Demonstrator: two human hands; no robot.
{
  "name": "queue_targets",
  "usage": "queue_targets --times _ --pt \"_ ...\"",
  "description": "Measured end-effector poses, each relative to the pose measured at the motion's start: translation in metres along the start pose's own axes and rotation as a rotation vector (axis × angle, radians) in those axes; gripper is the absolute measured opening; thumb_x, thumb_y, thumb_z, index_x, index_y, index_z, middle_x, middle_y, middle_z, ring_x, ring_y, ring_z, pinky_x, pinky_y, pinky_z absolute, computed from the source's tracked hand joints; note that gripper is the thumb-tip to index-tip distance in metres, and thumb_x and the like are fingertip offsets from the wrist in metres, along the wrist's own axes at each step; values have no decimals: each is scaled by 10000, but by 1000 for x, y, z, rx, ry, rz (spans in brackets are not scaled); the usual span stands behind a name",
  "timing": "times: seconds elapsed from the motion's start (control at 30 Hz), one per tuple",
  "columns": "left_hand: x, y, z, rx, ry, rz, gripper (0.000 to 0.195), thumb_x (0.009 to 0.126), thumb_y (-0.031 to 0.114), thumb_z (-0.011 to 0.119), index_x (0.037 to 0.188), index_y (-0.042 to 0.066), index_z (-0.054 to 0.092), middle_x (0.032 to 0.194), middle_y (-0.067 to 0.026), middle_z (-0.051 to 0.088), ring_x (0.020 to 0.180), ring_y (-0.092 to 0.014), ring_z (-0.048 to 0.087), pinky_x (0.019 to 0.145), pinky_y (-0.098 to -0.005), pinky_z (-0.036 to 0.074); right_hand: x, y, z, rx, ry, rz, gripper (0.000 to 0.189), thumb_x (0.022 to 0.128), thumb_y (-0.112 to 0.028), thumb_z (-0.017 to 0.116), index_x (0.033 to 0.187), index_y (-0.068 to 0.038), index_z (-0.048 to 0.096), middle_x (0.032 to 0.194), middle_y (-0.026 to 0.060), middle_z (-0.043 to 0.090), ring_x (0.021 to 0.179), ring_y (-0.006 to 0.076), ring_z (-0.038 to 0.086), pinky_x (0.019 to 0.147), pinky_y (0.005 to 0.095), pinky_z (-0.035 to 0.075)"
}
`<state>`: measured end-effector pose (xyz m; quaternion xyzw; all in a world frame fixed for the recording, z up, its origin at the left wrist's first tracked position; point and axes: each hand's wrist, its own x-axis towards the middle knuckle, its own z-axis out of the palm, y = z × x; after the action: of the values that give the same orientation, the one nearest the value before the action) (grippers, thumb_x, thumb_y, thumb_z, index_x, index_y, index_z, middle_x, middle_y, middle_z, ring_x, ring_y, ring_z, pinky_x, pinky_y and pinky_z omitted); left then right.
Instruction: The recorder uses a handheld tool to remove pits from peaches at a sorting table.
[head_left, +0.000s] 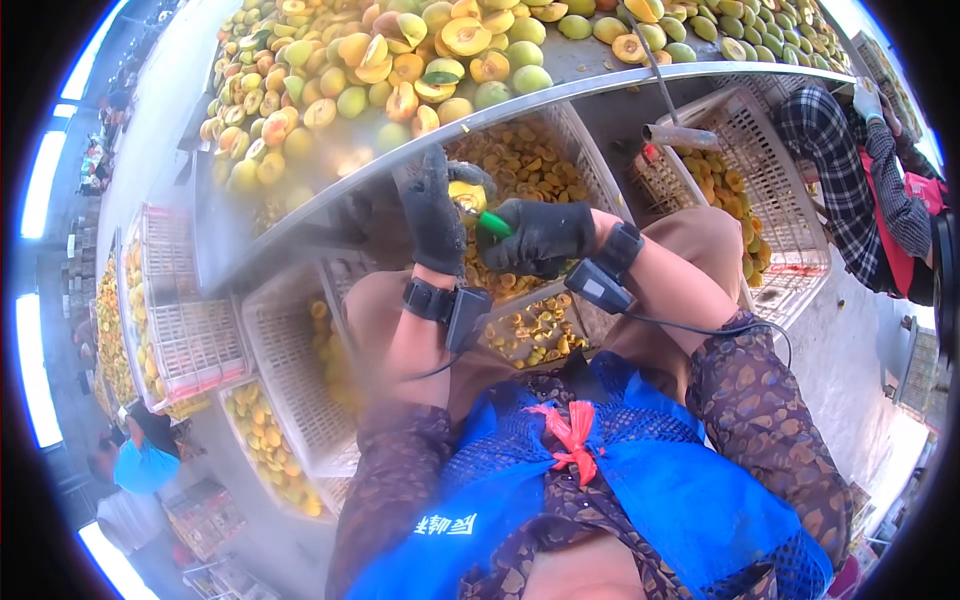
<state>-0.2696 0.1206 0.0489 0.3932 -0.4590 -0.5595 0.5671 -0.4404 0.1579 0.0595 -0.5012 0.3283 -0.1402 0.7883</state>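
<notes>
My left hand, in a black work glove, holds a yellow peach half between thumb and fingers. Its cut face is turned towards my right hand. My right hand, gloved in black too, is closed around the green handle of a small hand tool. The tool's working end meets the fruit, and its shape cannot be made out. Below both hands stands a plastic crate filled with brownish-yellow peach pieces.
A metal-edged table heaped with halved and whole peaches lies ahead. Slatted crates stand left and right of my knees. A metal bar with a tube end juts down at right. A co-worker sits far right.
</notes>
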Motion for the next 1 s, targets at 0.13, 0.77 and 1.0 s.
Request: queue_targets --times 0.13,0.77,1.0 --pt "2 0 -9 189 -144 -154 476 1058 316 470 760 -8 649 666 -107 661 576 -176 637 579 -284 515 17 32 1 -109 19 -98 100 908 -176 657 923 -77 652 611 -42 523 478 54 483 429 218 357" --pt "4 -30 -39 367 -231 171 293 866 1 639 1159 2 648 1103 -127 687 1014 -242 667 912 -330 528 6 23 -22 -374 658 -381 270 933 -290 684 942 -40 582 753 145 613 694 327 604 634 396 475" --pt "2 -41 8 -160 -270 -110 373 1033 280 479 1288 22 566 1218 -65 625 1126 -173 599 997 -333 479 28 20 -23 -893 884 -730 226 973 -161 621 1167 -47 646 1014 58 696 949 126 646 812 293 519"
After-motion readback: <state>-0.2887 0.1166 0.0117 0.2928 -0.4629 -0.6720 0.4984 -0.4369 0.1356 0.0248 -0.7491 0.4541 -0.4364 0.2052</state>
